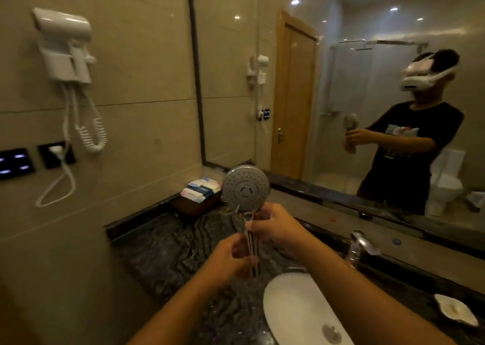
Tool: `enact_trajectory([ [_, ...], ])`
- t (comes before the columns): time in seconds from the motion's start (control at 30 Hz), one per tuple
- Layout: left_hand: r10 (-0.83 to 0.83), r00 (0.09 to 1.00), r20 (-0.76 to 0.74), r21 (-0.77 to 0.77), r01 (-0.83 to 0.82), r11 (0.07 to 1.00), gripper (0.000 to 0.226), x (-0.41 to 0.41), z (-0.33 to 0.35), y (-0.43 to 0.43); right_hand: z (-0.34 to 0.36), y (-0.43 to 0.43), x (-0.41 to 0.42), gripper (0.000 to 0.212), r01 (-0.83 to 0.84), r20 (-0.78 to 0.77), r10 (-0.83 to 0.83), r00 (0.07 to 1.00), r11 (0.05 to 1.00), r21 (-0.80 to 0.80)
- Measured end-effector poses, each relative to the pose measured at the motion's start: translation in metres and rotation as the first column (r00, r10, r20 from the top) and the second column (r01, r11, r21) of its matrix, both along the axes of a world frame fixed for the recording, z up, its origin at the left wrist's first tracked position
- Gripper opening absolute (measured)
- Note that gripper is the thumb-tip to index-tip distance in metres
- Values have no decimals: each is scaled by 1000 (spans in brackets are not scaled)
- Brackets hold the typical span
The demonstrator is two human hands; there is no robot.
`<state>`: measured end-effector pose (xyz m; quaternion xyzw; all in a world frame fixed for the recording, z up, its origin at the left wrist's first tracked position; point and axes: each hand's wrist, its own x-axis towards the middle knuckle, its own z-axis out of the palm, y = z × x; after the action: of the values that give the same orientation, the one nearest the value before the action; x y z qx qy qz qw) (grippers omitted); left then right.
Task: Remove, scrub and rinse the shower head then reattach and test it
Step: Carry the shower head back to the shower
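Observation:
A chrome hand shower head is held upright above the dark marble counter, its round grey spray face turned toward me. No hose is attached to it. My right hand grips the upper part of the chrome handle, just under the head. My left hand is closed around the lower part of the handle, whose end sticks out below the fingers. Both hands hover left of the white sink basin.
A chrome faucet stands behind the basin. A tray with toiletry packets sits in the counter's back corner. A wall hair dryer with coiled cord hangs left. A soap dish lies at the right. The large mirror reflects the person, a shower cabin and a toilet.

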<state>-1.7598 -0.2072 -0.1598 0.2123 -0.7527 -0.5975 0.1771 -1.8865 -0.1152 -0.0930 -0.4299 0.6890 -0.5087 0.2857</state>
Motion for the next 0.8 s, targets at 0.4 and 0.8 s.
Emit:
enact_trajectory([
  [0.4, 480, 875, -55, 142, -469, 872, 43, 358, 22, -88, 31, -157, 329, 30, -501, -50, 499, 865, 865, -26],
  [0.8, 911, 411, -4, 31, -911, 411, 37, 729, 27, 4, 40, -166, 711, 25, -937, -27, 936, 350, 350, -7],
])
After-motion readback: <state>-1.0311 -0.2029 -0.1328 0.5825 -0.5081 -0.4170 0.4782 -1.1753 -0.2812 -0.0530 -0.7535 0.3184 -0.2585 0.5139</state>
